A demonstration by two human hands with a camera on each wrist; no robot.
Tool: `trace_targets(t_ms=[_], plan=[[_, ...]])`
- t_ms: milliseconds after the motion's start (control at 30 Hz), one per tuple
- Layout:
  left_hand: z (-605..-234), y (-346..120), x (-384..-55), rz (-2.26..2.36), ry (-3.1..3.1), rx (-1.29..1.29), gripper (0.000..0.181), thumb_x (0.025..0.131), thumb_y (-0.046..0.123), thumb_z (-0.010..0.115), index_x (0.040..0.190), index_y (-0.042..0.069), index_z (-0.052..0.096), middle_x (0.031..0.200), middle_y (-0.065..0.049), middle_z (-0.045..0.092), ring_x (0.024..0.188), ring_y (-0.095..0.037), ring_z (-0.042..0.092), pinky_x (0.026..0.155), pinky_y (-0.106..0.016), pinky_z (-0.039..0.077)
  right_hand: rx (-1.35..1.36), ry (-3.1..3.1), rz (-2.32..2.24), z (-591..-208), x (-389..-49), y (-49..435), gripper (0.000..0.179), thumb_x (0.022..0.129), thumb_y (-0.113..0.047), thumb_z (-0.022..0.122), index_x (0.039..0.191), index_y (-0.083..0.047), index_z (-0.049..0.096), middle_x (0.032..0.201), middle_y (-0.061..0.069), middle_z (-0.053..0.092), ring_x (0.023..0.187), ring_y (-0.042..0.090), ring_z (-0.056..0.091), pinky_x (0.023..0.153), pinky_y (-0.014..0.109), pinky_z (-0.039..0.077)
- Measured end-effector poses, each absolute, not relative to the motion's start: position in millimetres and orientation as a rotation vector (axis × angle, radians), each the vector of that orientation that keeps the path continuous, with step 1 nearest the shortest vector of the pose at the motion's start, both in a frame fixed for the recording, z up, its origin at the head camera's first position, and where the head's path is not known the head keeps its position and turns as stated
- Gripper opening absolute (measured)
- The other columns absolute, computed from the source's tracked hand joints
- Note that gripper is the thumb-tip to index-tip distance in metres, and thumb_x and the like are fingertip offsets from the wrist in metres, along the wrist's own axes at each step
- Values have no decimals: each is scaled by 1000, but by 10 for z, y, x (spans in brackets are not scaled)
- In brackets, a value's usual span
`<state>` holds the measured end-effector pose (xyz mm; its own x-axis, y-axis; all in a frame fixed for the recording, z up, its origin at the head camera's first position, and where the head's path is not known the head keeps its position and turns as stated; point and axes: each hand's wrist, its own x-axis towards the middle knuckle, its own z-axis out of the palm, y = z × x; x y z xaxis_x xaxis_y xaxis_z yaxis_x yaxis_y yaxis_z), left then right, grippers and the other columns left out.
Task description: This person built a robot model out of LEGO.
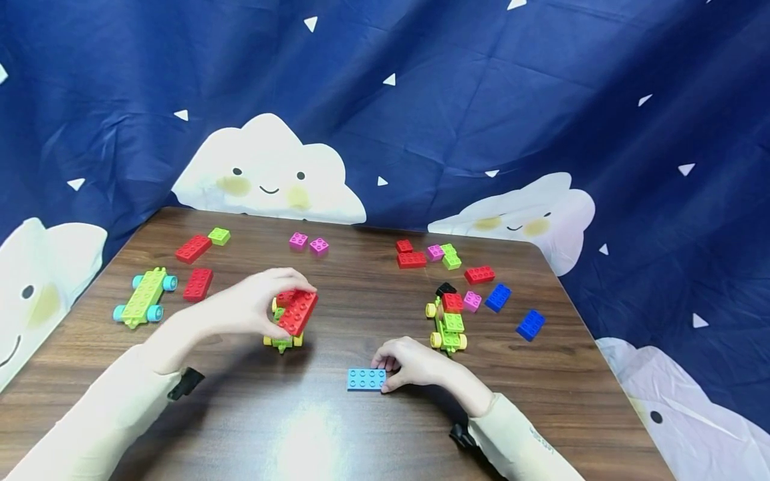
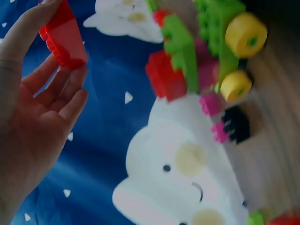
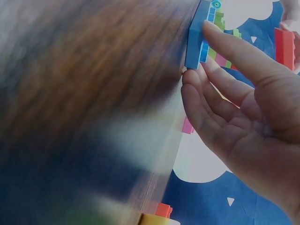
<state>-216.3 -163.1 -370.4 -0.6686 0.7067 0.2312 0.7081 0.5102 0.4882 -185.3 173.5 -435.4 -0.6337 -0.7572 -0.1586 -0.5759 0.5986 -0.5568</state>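
My left hand point(image 1: 246, 304) holds a red brick point(image 1: 299, 312) raised and tilted, gripped between thumb and fingers. Below and behind that brick is a green toy car base with yellow wheels point(image 1: 281, 343), partly hidden, bearing other bricks. In the left wrist view the red brick point(image 2: 68, 37) sits between thumb and fingertips, apart from the car's bricks. On the table my right hand point(image 1: 415, 364) pinches a light blue brick point(image 1: 363, 379) at its right end. The right wrist view shows the thumb on one side of the blue brick point(image 3: 197, 40) and fingers at its near end.
A second yellow-wheeled car base point(image 1: 448, 331) carries bricks to the right. A blue-wheeled base point(image 1: 144, 297) lies far left, near two red bricks point(image 1: 197, 285). Pink bricks point(image 1: 298, 241) lie at the back, dark blue bricks point(image 1: 531, 325) at the right. A curtain point(image 1: 385, 120) hangs behind.
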Motion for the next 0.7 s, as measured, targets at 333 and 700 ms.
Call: trace_targets(t_ms=[333,700], plan=[[-3989,-1409,-2063,-946,-2803,-1459,72,64,16,90,129,16,60,126,3,57,115,-16,52,97,-42,48,-1060,2443,-653,-4345,-1850,1727,29,75,-18,84,99,-7,70,88,-2,67,79,2,58,73,15,50],[-4221,-1221,-1994,-841,-2884,-1611,71,59,11,90,124,11,61,124,1,57,111,-12,54,96,-33,48,-1067,2447,-647,-4344,-1855,1728,30,75,-17,84,99,-7,70,88,-2,67,79,3,59,73,15,50]])
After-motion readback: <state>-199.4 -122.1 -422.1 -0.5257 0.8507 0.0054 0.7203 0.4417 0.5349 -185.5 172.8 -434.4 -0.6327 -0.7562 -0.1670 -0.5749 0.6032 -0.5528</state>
